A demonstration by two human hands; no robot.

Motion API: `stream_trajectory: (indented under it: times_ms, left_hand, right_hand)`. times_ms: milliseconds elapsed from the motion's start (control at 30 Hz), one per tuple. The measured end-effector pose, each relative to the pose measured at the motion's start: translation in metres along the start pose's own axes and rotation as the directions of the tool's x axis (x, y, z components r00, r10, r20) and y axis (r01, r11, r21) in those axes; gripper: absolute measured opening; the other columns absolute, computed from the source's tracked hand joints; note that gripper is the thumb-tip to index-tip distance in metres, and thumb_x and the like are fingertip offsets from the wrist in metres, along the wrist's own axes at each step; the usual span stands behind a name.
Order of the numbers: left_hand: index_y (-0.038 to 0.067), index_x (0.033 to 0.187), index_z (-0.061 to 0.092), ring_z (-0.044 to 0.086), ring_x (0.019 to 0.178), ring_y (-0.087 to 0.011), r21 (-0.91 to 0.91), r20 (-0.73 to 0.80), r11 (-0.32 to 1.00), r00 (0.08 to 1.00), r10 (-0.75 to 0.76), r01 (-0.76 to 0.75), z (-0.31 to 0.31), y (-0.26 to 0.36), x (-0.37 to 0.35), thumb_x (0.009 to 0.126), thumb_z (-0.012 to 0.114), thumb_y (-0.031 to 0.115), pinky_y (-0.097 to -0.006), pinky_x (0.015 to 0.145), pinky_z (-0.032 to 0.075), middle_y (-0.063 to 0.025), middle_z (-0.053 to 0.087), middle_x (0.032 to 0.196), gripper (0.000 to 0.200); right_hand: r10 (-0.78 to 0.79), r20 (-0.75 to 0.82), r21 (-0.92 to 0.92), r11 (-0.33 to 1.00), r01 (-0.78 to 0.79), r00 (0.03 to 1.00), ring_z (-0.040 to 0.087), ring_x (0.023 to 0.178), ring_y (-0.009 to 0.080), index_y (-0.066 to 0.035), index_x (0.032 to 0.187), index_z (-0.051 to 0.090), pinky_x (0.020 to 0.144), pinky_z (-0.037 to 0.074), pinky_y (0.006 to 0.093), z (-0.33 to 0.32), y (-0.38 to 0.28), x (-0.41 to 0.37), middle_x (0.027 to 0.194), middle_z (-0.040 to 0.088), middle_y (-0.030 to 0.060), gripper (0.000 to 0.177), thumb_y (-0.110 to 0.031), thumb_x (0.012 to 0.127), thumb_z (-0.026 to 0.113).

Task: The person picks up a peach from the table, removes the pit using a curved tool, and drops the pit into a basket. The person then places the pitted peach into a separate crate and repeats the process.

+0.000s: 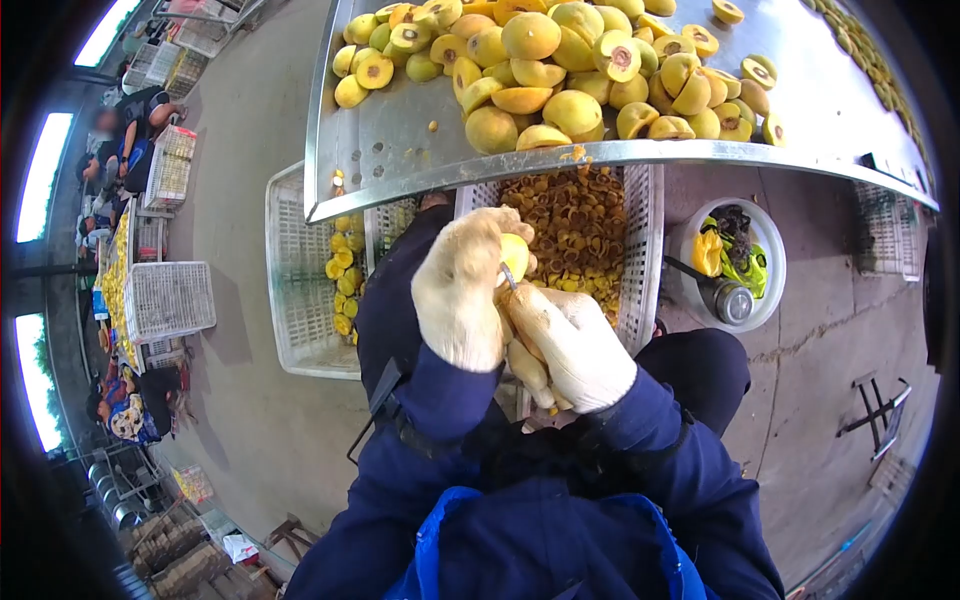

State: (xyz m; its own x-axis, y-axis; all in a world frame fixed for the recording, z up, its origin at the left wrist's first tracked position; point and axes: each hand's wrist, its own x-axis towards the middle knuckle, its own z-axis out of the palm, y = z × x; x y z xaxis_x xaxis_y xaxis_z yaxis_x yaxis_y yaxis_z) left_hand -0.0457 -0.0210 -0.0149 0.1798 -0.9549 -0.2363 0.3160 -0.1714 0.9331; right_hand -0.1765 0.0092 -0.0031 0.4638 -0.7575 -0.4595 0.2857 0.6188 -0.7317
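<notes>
My gloved left hand (458, 290) is closed around a yellow peach half (514, 256), whose pale cut side shows between the fingers. In my gloved right hand (572, 345) is a thin metal pitting tool (509, 277), its tip touching the peach. The rest of the tool is hidden by my fingers. Both hands are above my lap, just short of the metal table (400, 150). On that table lies a heap of yellow peaches (575, 112), many halved with reddish centres. Below and beyond my hands stands a crate of brown pits and scraps (570, 220).
Left of my legs a white crate (290, 290) holds yellow peach halves (345, 270). At right stands a white bucket (775, 270) with bags and a metal-lidded flask (732, 302). A folding stool (877, 415) lies farther right. Other people (140, 130) sit by crates far left.
</notes>
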Motion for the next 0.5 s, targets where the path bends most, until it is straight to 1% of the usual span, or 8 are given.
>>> stream_trajectory:
  times_ms: [67,100,200,233,333,433,467,500]
  left_hand:
    - [-0.003,0.112,0.069,0.072,0.082,-0.0262,-0.021,0.073,0.986,0.984,-0.165,0.167,-0.010,0.009,0.005,0.106,0.059,0.052,-0.0368,0.077,0.060,-0.0192,0.075,0.094,0.057]
    - [-0.003,0.107,0.070,0.071,0.077,-0.0248,-0.026,0.042,0.982,0.982,-0.186,0.187,-0.007,0.009,0.006,0.107,0.056,0.053,-0.0352,0.075,0.059,-0.0184,0.075,0.090,0.058]
    - [-0.003,0.106,0.071,0.071,0.076,-0.0237,0.181,0.149,0.961,0.960,-0.236,0.209,-0.008,0.012,0.012,0.108,0.053,0.052,-0.0340,0.074,0.058,-0.0180,0.076,0.091,0.059]
    - [-0.003,0.103,0.072,0.072,0.078,-0.0235,0.181,0.109,0.968,0.974,-0.197,0.176,-0.006,0.007,0.011,0.109,0.051,0.050,-0.0339,0.075,0.058,-0.0183,0.077,0.092,0.058]
    - [-0.004,0.102,0.073,0.073,0.085,-0.0233,0.132,0.219,0.985,0.965,-0.142,0.115,-0.014,0.006,0.009,0.109,0.053,0.048,-0.0343,0.078,0.058,-0.0185,0.077,0.093,0.056]
    - [-0.005,0.098,0.073,0.074,0.087,-0.0215,0.099,0.358,0.989,0.923,-0.142,0.114,-0.018,0.013,0.013,0.107,0.062,0.035,-0.0341,0.080,0.058,-0.0150,0.076,0.093,0.042]
    - [-0.005,0.098,0.073,0.073,0.088,-0.0213,0.155,0.413,0.988,0.909,-0.061,-0.004,-0.021,0.014,0.013,0.107,0.062,0.035,-0.0339,0.080,0.058,-0.0149,0.076,0.093,0.042]
    - [-0.005,0.098,0.073,0.073,0.088,-0.0210,0.203,0.472,0.971,0.881,0.018,-0.128,-0.024,0.014,0.015,0.107,0.061,0.035,-0.0338,0.080,0.058,-0.0148,0.076,0.093,0.043]
  right_hand:
    - [0.075,0.063,-0.029,0.997,-0.073,0.995,0.046,0.038,0.0118,-0.003,0.081,0.059,0.039,0.037,0.0278,-0.008,-0.008,-0.003,0.051,0.051,0.0032,0.050,-0.036,0.114,0.041]
    - [0.100,0.094,-0.116,0.989,-0.089,0.991,0.047,0.038,0.0113,-0.003,0.081,0.061,0.040,0.038,0.0278,-0.014,-0.014,-0.004,0.049,0.050,0.0020,0.052,-0.038,0.113,0.041]
    - [0.114,0.117,-0.279,0.957,-0.078,0.987,0.046,0.038,0.0104,-0.001,0.086,0.065,0.041,0.039,0.0269,-0.022,-0.019,-0.004,0.049,0.050,0.0006,0.052,-0.039,0.113,0.043]
    - [0.143,0.108,-0.222,0.968,-0.116,0.984,0.045,0.038,0.0093,0.000,0.089,0.068,0.042,0.038,0.0263,-0.023,-0.018,-0.004,0.049,0.051,-0.0001,0.052,-0.040,0.112,0.045]
    - [0.155,0.249,-0.023,0.988,-0.154,0.956,0.044,0.038,0.0085,0.000,0.089,0.068,0.043,0.036,0.0259,-0.033,-0.009,0.000,0.049,0.051,0.0002,0.051,-0.040,0.111,0.046]
    - [0.149,0.255,-0.083,0.988,-0.132,0.955,0.042,0.037,0.0075,0.000,0.089,0.067,0.042,0.035,0.0259,-0.034,-0.011,-0.003,0.049,0.050,-0.0010,0.050,-0.041,0.111,0.048]
    - [0.142,0.258,-0.123,0.986,-0.114,0.955,0.041,0.037,0.0073,0.000,0.089,0.067,0.042,0.035,0.0259,-0.034,-0.011,-0.002,0.049,0.050,-0.0013,0.050,-0.041,0.111,0.049]
    - [0.131,0.324,-0.054,0.991,-0.120,0.937,0.041,0.037,0.0073,0.000,0.089,0.067,0.042,0.035,0.0258,-0.036,-0.010,0.001,0.049,0.049,-0.0015,0.050,-0.043,0.111,0.050]
